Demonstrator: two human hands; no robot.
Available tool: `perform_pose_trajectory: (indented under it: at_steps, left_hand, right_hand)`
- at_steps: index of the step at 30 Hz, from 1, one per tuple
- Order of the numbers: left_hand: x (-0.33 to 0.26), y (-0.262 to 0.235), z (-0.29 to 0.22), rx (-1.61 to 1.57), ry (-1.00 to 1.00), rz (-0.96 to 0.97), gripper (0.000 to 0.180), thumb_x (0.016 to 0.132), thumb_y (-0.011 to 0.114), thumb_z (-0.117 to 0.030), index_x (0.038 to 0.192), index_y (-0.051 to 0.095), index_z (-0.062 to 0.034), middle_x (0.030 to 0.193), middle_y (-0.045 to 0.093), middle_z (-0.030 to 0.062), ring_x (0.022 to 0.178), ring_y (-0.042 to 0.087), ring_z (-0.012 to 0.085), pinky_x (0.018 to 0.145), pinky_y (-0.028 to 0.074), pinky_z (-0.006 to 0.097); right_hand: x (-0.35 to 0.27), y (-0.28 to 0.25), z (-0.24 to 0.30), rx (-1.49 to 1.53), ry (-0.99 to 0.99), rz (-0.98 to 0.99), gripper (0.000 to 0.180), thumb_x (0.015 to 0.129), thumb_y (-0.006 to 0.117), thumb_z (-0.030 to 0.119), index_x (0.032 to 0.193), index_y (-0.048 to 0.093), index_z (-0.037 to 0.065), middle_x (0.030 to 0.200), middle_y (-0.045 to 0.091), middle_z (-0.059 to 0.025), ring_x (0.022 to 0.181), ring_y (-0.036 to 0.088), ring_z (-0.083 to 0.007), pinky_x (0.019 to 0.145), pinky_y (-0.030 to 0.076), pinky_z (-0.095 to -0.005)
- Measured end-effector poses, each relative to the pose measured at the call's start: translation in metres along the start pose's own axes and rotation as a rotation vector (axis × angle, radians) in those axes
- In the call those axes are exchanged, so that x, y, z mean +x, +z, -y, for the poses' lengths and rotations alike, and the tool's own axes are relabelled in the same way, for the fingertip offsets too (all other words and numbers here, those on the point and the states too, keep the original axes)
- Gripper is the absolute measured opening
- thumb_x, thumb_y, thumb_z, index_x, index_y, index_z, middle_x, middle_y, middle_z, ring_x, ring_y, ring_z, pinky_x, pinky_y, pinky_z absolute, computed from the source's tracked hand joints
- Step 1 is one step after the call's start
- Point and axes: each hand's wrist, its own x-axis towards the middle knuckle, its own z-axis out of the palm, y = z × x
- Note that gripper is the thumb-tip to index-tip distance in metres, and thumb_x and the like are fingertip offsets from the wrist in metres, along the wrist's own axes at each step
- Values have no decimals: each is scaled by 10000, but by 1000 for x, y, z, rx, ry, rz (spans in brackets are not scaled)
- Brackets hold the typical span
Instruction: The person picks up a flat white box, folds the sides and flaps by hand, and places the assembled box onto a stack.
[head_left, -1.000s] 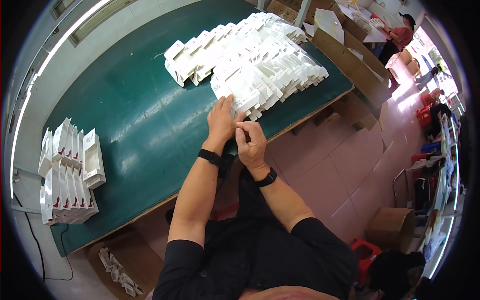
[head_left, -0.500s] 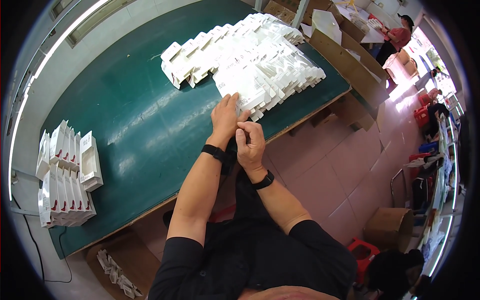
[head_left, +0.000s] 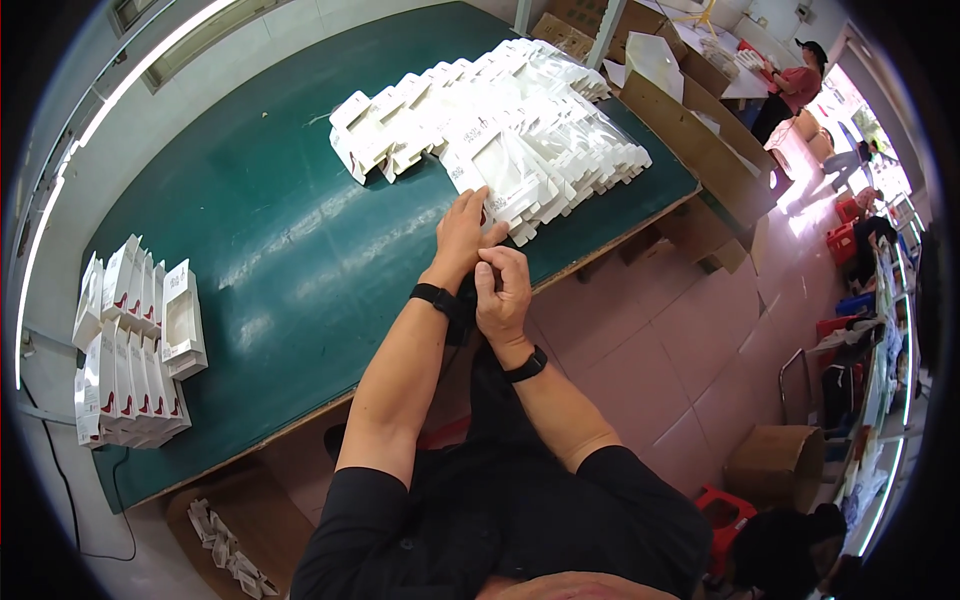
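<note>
Left hand (head_left: 461,236) has edged right, fingers together at white cartons (head_left: 540,150); right hand (head_left: 506,292) curled, cannot tell if pinching anything.

Before me, cartons (head_left: 515,130) lie spread across the worktop (head_left: 285,290), their near corner at my hands (head_left: 461,235). Grouped boxes (head_left: 127,385) occupy its left end; a big box (head_left: 690,140) is beyond its right end; a second box (head_left: 775,465) sits on the floor (head_left: 635,365) to my right.

Left hand (head_left: 461,236) touches cartons (head_left: 500,165) — right hand (head_left: 505,298) beside.
</note>
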Motion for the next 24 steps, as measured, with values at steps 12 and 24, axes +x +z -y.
perform_pose_trajectory:
  at_steps: [12, 24]
  left_hand:
    - [-23, -27, 8, -189, 46, -127, 663, 860, 780, -207, 1451, 529, -40, 1475, 495, 256, 1374, 477, 419, 1145, 413, 438]
    - [-49, -41, 10, -297, -30, -164, 648, 868, 779, -192, 1457, 544, -57, 1517, 451, 272, 1402, 452, 440, 1180, 385, 450]
  right_hand:
    - [0, 5, 5, -45, -63, 43, 123, 955, 664, 78, 1055, 703, 20, 1076, 666, -124, 935, 651, -271, 804, 541, -353]
    - [-4, 3, -9, -75, 20, 166, 127, 993, 638, 88, 1035, 707, -10, 1024, 671, -112, 882, 638, -235, 801, 526, -341]
